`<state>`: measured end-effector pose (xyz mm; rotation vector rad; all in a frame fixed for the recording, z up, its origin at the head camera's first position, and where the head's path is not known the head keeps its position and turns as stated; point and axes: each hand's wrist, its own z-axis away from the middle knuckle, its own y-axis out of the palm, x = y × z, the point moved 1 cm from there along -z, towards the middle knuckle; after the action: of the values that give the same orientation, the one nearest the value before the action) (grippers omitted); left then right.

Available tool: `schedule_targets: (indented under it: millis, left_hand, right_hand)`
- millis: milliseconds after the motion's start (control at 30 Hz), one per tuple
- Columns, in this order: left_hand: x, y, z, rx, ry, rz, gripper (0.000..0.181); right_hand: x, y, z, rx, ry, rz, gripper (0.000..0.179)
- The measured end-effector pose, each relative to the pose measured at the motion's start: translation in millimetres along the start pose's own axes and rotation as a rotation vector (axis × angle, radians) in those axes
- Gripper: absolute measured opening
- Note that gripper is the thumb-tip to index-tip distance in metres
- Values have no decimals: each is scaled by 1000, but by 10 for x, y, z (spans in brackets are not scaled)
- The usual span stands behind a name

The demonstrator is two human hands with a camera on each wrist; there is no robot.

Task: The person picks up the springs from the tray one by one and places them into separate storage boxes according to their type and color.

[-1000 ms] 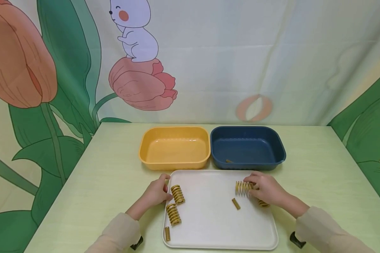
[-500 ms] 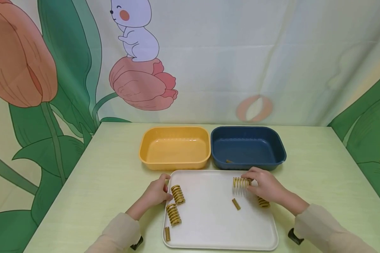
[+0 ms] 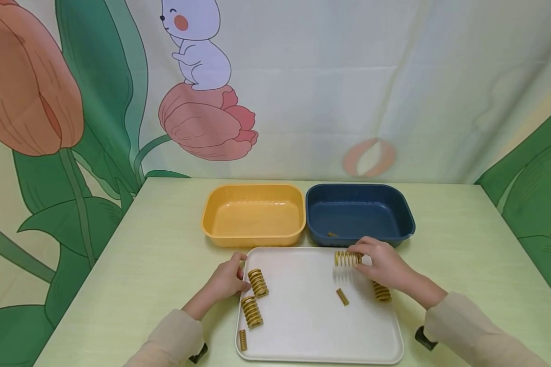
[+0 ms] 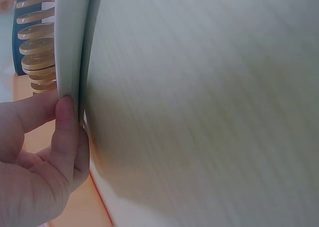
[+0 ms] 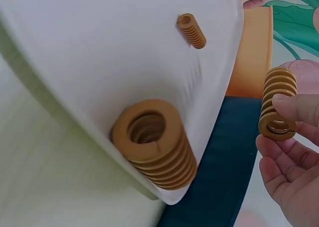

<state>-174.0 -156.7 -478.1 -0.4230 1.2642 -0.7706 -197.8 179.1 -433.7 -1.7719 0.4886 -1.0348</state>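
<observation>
Spring (image 3: 347, 258) hung pinched in the right hand (image 3: 382, 264) above the tray's (image 3: 303, 326) far right corner, just near of the blue bin (image 3: 406, 216). Its long axis ran left to right, free end pointing left. The left hand (image 3: 226, 279) pinched the tray's left rim, beside two big springs (image 3: 257, 282).

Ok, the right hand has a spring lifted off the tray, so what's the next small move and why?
Probably carry the spring a little farther forward over the blue bin and let go. The right hand pinches it just short of that bin's near rim, and one small spring already lies inside, while the yellow bin looks empty.
</observation>
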Motion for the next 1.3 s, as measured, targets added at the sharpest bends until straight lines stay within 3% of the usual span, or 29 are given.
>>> schedule_targets:
  millis: [467, 733, 967, 1300]
  left_hand:
    - [-6, 2, 4, 4, -2, 4, 62]
    - [1, 1, 0, 4, -1, 10, 62]
    - [6, 5, 12, -19, 36, 12, 61]
    - [-3, 3, 12, -14, 26, 0, 61]
  right_hand:
    - [78, -82, -88, -76, -61, 22, 32]
    - [121, -107, -136, -80, -61, 33, 32]
    - [137, -120, -186, -90, -77, 30, 31]
    - [143, -134, -252, -110, -97, 17, 31]
